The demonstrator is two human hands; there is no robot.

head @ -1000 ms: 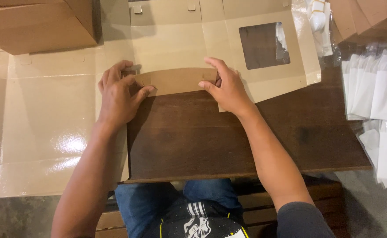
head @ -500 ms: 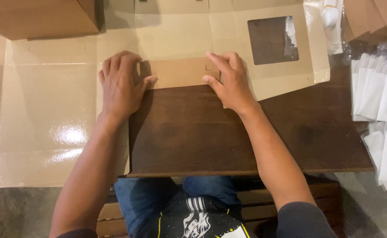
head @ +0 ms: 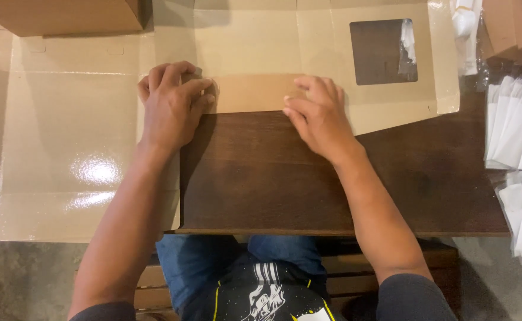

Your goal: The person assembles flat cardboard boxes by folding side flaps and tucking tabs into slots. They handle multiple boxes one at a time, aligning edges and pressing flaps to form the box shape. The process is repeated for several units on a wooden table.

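Here, both hands press flat on a folded flap (head: 252, 93) of a flattened cardboard box blank (head: 261, 41) lying on a dark wooden table (head: 261, 178). Left hand (head: 172, 107) sits at the flap's left end, palm down, fingers close together & slightly curled, tips w/ thumb touching the flap edge; nothing gripped. Right hand (head: 320, 116) sits at the flap's right end, palm down, fingers together & stretched fwd, tips on the flap's right corner; also pressing, not clasping. Flap is a plain brown strip between the 2 hands, folded over the paler glossy inside of the blank, right at the table's far part. Blank spreads wide: big glossy panel (head: 71, 142) to the left, hanging past the table edge, & a panel w/ a dark square window (head: 382, 50) to the right of the right hand, clear film showing in its corner. Top left, a brown cardboard box (head: 65, 15) stands on the blank. Far right, a stack of white packets in clear wrap (head: 519, 137) lies near the table's right edge, w/ more brown card (head: 513, 24) above it. Below the table: blue jeans (head: 243, 261) & a dark printed shirt (head: 267, 297).
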